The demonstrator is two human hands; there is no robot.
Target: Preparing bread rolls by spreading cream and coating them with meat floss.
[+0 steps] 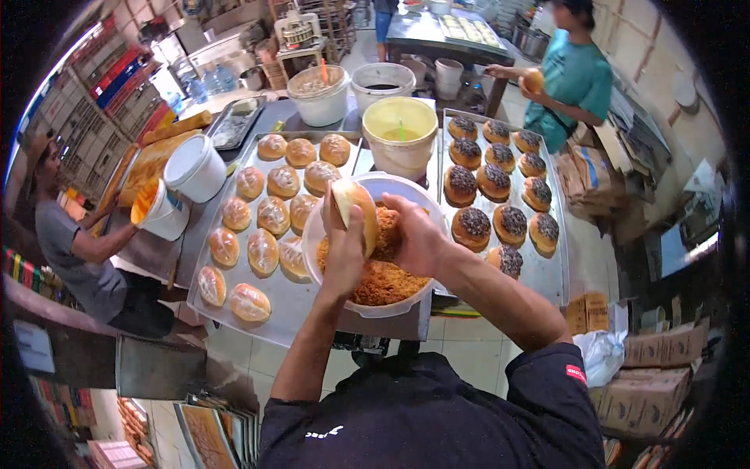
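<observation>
Golden-brown oval bread bun (365, 202) held above orange-brown crumbly floss (387, 283) in round white plastic bowl (383, 310).
Left hand (346, 244) wrapped around bun, thumb on near side; bun stands on edge, long axis roughly away from wearer, far end leaning left. Right hand (414, 237) partly curled at the floss, just right of bun; can't tell if gripping any. Bowl sits between two metal bun trays (543, 273).
</observation>
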